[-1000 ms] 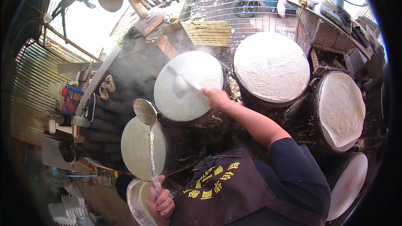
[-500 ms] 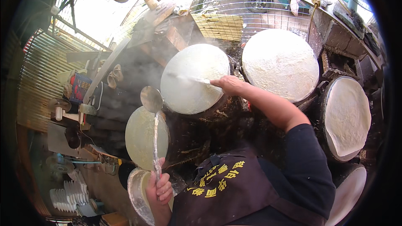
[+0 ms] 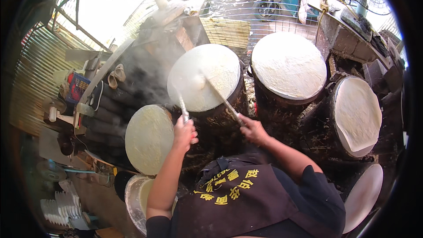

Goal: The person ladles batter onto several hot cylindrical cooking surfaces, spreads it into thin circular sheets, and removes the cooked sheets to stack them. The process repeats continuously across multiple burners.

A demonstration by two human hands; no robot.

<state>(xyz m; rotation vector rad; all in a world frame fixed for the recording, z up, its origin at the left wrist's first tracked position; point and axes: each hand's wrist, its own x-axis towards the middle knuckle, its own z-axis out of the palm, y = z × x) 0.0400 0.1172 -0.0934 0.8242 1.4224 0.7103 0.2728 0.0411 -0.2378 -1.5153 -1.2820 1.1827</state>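
Observation:
Wisps of steam drift over the middle round surface, pale with batter and set on a dark drum. My left hand is closed on the ladle's handle, which points up over the near left edge of that surface; steam blurs its far end. From the right, my right hand grips a long-handled tool. The whitish, rounded end of this tool meets the batter near the middle of the surface; its exact kind is unclear.
White sheets cover the right round and far-right round; another pale disc tilts at lower right. On the left are a pale round and a tub of whitish liquid. A wire fence stands behind.
My left hand has moved up from the tub to the middle round, bringing the ladle over it. My right hand has drawn back toward me, its tool still on the batter.

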